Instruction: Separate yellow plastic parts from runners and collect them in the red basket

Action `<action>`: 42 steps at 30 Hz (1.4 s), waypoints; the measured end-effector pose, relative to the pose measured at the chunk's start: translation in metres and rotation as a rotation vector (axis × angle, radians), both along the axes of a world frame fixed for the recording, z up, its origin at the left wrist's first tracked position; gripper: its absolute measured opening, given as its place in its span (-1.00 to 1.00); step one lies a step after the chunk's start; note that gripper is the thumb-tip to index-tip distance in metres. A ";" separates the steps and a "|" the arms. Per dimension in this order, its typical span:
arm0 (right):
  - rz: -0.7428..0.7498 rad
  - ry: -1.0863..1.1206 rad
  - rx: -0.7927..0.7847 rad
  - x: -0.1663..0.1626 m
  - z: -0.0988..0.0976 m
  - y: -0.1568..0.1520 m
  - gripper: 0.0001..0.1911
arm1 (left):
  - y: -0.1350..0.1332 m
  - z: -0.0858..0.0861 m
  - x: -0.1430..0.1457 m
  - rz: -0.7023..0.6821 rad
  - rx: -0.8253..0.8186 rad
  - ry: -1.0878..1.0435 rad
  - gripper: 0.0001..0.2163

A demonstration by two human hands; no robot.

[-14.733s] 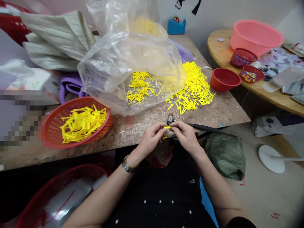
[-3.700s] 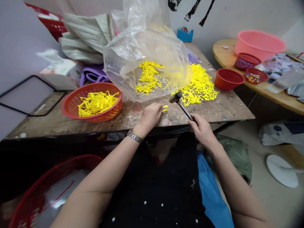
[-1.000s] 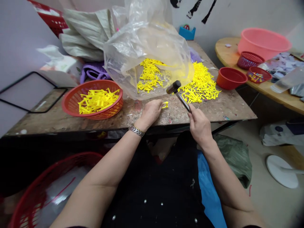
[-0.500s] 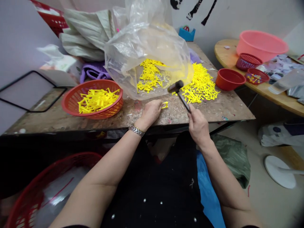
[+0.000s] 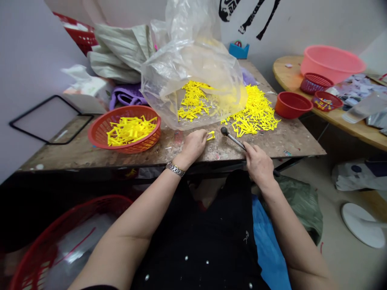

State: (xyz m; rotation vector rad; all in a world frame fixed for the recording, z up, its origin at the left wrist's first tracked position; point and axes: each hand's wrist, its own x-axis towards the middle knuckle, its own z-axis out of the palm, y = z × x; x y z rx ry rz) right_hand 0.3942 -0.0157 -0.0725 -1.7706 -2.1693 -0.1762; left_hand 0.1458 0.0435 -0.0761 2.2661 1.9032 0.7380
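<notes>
My left hand (image 5: 195, 144) rests on the worn table (image 5: 281, 139) and pinches a small yellow plastic piece (image 5: 211, 135) down against it. My right hand (image 5: 257, 164) grips the black handle of a small hammer (image 5: 232, 138), whose head lies low on the table just right of that piece. Beyond it a heap of loose yellow pieces (image 5: 255, 112) spreads over the table, partly under a clear plastic bag (image 5: 193, 68). An orange basket (image 5: 125, 131) at the left holds more yellow pieces.
A red bowl (image 5: 292, 105) stands at the table's right end. A round side table (image 5: 335, 114) carries a pink basin (image 5: 331, 63) and two small red baskets. A large red basket (image 5: 57, 241) sits low at my left. Folded cloth and a purple bag lie behind.
The hammer head, raised in the air half a second ago, has come down to the table beside the yellow piece. My left hand has stayed on the piece.
</notes>
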 end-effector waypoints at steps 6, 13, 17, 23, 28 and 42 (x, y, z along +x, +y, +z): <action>0.023 -0.096 0.074 0.010 -0.005 0.003 -0.60 | -0.014 0.005 -0.006 -0.032 0.059 -0.085 -0.80; 0.073 -0.084 0.091 0.018 -0.012 0.015 -0.65 | -0.051 0.036 -0.032 -0.057 0.260 -0.110 -0.81; 0.090 -0.048 0.096 0.022 -0.017 0.021 -0.67 | -0.064 0.061 -0.068 0.071 0.356 -0.062 -0.81; 0.098 0.019 0.111 0.024 -0.021 0.025 -0.68 | -0.062 0.077 -0.131 0.375 0.400 -0.014 -0.79; 0.114 0.059 0.116 0.025 -0.024 0.026 -0.68 | -0.058 0.068 -0.147 0.453 0.387 0.018 -0.78; 0.078 0.050 0.171 0.021 -0.027 0.024 -0.70 | 0.031 0.048 -0.043 0.234 -0.054 0.283 -0.72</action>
